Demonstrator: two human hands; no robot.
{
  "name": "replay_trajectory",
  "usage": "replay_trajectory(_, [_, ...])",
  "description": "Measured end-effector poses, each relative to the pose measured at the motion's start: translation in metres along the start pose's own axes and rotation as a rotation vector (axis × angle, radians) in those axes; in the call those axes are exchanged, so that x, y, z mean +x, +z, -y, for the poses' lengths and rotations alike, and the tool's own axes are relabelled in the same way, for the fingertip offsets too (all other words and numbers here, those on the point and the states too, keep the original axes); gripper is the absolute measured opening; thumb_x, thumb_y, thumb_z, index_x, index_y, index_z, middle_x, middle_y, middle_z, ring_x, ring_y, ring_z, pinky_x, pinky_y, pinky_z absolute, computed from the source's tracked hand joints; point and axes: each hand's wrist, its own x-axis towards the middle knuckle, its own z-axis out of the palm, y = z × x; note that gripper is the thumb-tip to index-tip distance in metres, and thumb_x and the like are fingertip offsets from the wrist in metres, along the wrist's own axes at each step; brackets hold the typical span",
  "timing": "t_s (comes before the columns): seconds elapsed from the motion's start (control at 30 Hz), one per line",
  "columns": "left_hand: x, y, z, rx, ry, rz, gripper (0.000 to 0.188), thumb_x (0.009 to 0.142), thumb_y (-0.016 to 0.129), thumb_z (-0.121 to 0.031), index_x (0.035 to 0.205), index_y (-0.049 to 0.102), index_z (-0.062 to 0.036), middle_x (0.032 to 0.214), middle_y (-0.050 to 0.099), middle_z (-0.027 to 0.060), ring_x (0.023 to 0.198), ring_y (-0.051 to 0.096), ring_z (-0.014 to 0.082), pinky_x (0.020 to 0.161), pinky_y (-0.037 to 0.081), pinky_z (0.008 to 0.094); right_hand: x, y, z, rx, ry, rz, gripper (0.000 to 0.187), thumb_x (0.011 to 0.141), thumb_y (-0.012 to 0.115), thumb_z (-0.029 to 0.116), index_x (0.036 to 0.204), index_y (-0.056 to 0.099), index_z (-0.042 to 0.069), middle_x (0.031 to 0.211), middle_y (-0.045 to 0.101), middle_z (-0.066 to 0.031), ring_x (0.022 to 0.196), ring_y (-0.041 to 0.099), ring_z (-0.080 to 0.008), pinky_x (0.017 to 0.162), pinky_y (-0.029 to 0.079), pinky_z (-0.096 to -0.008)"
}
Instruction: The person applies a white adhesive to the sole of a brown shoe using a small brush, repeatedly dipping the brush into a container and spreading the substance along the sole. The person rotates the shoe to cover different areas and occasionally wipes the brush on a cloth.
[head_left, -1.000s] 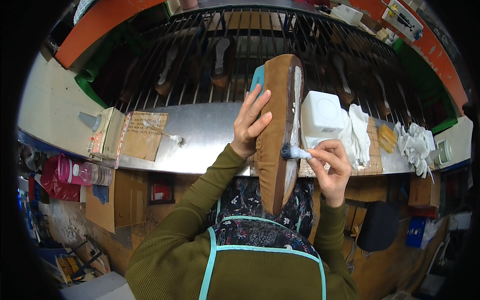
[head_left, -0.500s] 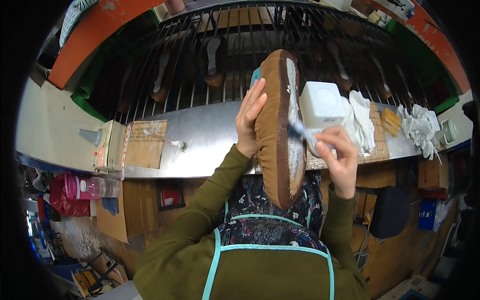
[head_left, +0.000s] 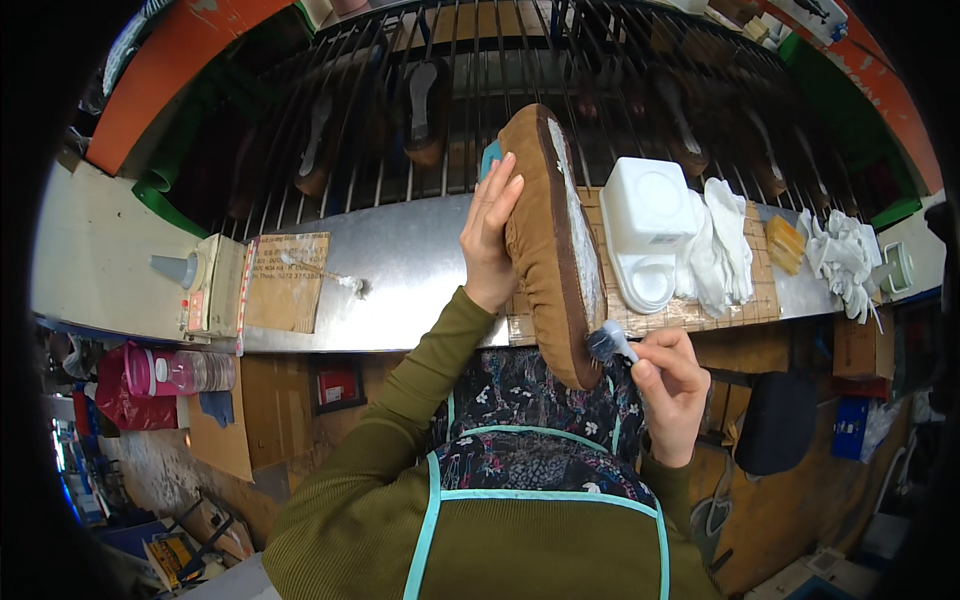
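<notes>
A brown suede-looking shoe upper (head_left: pixel 535 215) is held on its side above the bench edge, its underside turned to the right. Whitish coating covers the middle of that underside inside a dark brown border. My left hand (head_left: pixel 490 235) is closed round its left side, thumb and fingers against the brown material; a bit of light blue shows behind the fingertips. In my right hand (head_left: pixel 672 385) is a small brush (head_left: pixel 612 343) with dark bristles and a pale handle. The bristles are at the near end of the underside, seemingly touching it.
A white plastic container with a round cup (head_left: pixel 648 225) stands on the bench beside white gloves (head_left: pixel 715 250). Further right are a yellowish block (head_left: pixel 784 246) and crumpled gloves (head_left: pixel 842 262). A cotton-tipped stick (head_left: pixel 345 282) lies left. Behind, several shoes sit under a metal bar rack (head_left: pixel 375 150).
The brush has moved from the middle of the underside down to its near end, with my right hand lower. The shoe upper has tilted and shifted slightly left.
</notes>
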Motion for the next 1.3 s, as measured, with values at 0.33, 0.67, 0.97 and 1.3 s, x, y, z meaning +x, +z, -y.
replay_trajectory(0.33, [-0.004,-0.002,-0.002,0.048,-0.033,0.02,0.076,0.065,0.083,-0.013,0.131,0.045,-0.0158,0.142,0.044,0.0148,0.131,0.042,0.0385,0.107,0.034,0.053,0.025,0.018,-0.007,-0.187,-0.099,-0.08,0.016,0.084,0.068,0.005,0.099,0.071,0.0,0.087,0.053,-0.0017,0.07,0.046,-0.0065,0.057,0.037,-0.0199])
replay_trajectory(0.67, [0.004,-0.009,-0.005,0.066,-0.023,0.02,0.074,0.067,0.081,-0.01,0.131,0.046,-0.0167,0.142,0.044,0.015,0.132,0.041,0.0387,0.107,0.032,0.0542,0.073,0.026,-0.003,-0.33,-0.369,-0.109,0.017,0.083,0.069,0.002,0.1,0.072,0.003,0.085,0.051,-0.0013,0.067,0.045,-0.0065,0.056,0.037,-0.0202])
replay_trajectory(0.97, [0.008,-0.012,0.002,0.093,-0.03,0.015,0.076,0.064,0.083,-0.011,0.132,0.047,-0.0167,0.142,0.045,0.0123,0.131,0.042,0.038,0.106,0.034,0.0535,0.068,0.007,-0.004,-0.295,-0.347,0.074,0.018,0.079,0.072,0.003,0.098,0.073,0.002,0.086,0.056,-0.0039,0.07,0.051,-0.0094,0.055,0.039,-0.0217])
replay_trajectory(1.3, [0.022,-0.011,0.0,0.09,-0.113,0.026,0.08,0.063,0.082,-0.008,0.134,0.046,-0.0144,0.141,0.047,0.0117,0.129,0.044,0.0344,0.105,0.038,0.0444,0.052,0.002,0.003,-0.265,-0.372,0.075,0.018,0.079,0.071,0.001,0.097,0.072,0.0,0.086,0.055,-0.0031,0.067,0.048,-0.0081,0.056,0.038,-0.0209])
